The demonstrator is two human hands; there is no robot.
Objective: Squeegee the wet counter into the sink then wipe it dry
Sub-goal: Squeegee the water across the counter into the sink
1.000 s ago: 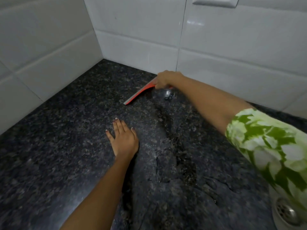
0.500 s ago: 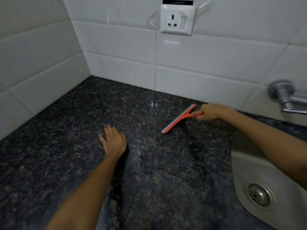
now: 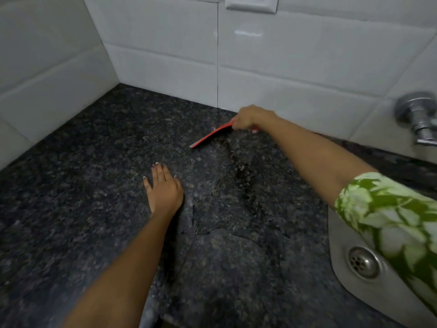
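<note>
R hand (image 3: 248, 118) grips red squeegee (image 3: 211, 137) | L hand (image 3: 163, 189) flat, fingers straight on wet speckled granite counter (image 3: 71, 185) | steel sink (image 3: 340, 235)

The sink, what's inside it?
A round metal drain sits in the sink. A green sleeve covers the sink's right part, so anything there is hidden.

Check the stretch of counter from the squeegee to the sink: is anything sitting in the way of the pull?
Nothing visible blocks it. The right hand holds the squeegee near the back wall; only wet counter lies between it and the sink. The left hand rests flat, off to the left.
</note>
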